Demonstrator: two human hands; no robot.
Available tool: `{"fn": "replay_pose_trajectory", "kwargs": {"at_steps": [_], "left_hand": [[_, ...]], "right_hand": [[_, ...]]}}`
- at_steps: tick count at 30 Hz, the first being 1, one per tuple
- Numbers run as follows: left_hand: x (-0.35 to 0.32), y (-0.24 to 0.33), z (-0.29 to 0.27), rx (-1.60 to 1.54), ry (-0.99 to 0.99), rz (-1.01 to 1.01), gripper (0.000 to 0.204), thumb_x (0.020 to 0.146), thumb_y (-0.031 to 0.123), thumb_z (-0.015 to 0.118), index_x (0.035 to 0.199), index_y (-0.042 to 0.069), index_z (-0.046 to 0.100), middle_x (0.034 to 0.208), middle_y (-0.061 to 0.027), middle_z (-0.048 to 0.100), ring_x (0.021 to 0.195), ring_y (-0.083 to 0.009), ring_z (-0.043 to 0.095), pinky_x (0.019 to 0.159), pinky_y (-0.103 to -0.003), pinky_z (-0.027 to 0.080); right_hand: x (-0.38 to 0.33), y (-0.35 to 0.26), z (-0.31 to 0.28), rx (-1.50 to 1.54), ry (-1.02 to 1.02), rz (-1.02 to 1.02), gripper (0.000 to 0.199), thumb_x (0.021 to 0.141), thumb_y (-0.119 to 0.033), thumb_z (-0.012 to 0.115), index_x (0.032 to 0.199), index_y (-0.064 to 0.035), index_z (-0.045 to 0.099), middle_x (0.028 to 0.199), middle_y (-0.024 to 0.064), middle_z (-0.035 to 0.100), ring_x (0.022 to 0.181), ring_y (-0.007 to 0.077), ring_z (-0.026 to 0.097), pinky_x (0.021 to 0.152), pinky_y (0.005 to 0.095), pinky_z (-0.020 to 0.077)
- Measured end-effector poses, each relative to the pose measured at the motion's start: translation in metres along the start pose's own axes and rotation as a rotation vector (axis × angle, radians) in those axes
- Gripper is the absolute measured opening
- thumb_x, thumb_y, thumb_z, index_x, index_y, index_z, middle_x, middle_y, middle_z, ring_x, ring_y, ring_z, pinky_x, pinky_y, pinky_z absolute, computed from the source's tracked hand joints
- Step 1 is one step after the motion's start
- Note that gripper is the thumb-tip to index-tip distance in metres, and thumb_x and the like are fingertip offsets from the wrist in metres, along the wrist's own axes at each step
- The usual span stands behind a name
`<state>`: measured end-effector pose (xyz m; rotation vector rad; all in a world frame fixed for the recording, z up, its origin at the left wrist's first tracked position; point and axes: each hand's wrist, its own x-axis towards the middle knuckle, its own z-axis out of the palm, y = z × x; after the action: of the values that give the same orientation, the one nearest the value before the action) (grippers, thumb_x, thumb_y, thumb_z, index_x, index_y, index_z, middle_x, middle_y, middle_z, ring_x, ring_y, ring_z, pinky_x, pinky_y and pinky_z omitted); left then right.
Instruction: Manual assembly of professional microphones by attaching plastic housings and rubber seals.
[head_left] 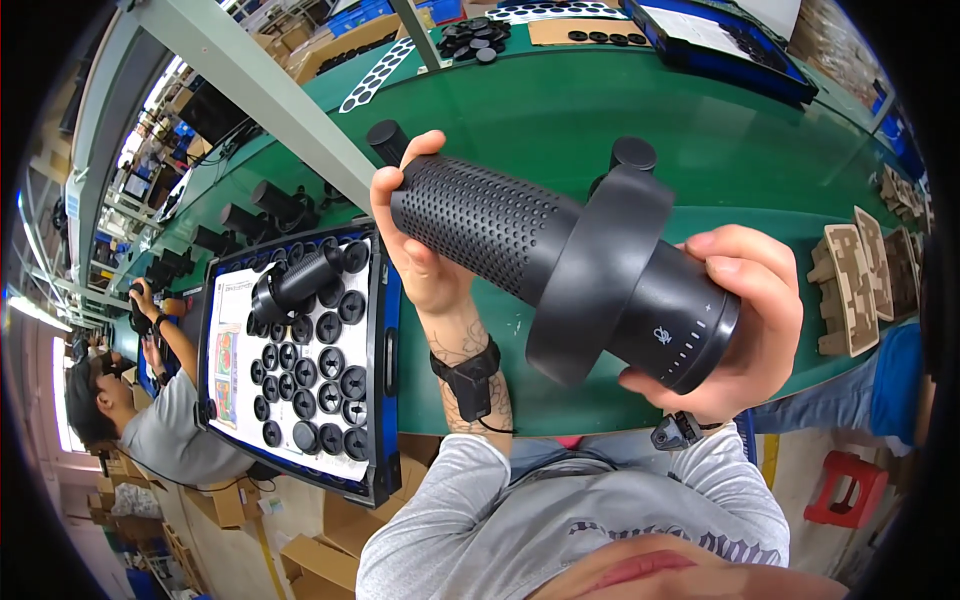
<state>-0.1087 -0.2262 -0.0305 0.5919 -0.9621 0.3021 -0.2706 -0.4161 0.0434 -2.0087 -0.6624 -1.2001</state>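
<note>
A black microphone (490, 225) with a dimpled grille lies slantwise between my hands, above the green workbench (500, 110). My left hand (430, 265) is closed round its grille end, fingers at the far tip. At the other end, my right hand (765, 300) wraps round the smooth base, which bears small white marks and a crossed-out microphone sign. A wide black ring (600, 275) encircles the body between the two hands. Behind the ring a black knob (633, 154) shows. Part of the right palm is hidden by the base.
A blue-edged tray (385, 340) at left holds several round black caps (330, 362) and another black microphone (295, 285). Moulded pulp trays (845, 290) stand at right. More microphones (275, 203) line the bench, where a metal post (260, 95) crosses. A co-worker (165, 420) sits far left.
</note>
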Motion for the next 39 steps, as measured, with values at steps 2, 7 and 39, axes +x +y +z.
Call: {"fn": "replay_pose_trajectory", "kwargs": {"at_steps": [2,7,39], "left_hand": [[0.004,-0.005,0.005,-0.097,-0.055,-0.005,0.06,0.088,0.039,0.065,0.133,0.01,0.04,0.138,-0.0296,0.034,0.107,-0.0339,0.058,0.086,-0.043,0.055],[0.009,0.001,0.021,-0.318,-0.06,-0.144,0.057,0.088,0.034,0.062,0.135,0.012,0.037,0.139,-0.0323,0.032,0.105,-0.0446,0.058,0.08,-0.051,0.057],[0.009,0.0,0.023,-0.518,0.084,-0.064,0.058,0.067,0.03,0.069,0.118,0.015,0.047,0.107,-0.0146,0.048,0.091,-0.0312,0.05,0.059,-0.037,0.056]], "right_hand": [[0.002,-0.004,0.002,-0.007,0.035,0.025,0.07,0.063,-0.032,0.088,0.111,0.0014,0.05,0.103,0.0232,0.057,0.085,0.0291,0.062,0.07,0.0394,0.0556],[-0.001,-0.001,0.013,0.039,0.099,-0.169,0.032,0.067,-0.011,0.077,0.097,-0.0088,0.067,0.106,0.0135,0.062,0.089,0.0273,0.063,0.072,0.0338,0.053],[0.0,-0.006,-0.002,0.176,-0.174,-0.058,0.083,0.046,-0.043,0.093,0.106,-0.0016,0.053,0.103,0.0216,0.06,0.081,0.027,0.061,0.065,0.0351,0.0461]]}}
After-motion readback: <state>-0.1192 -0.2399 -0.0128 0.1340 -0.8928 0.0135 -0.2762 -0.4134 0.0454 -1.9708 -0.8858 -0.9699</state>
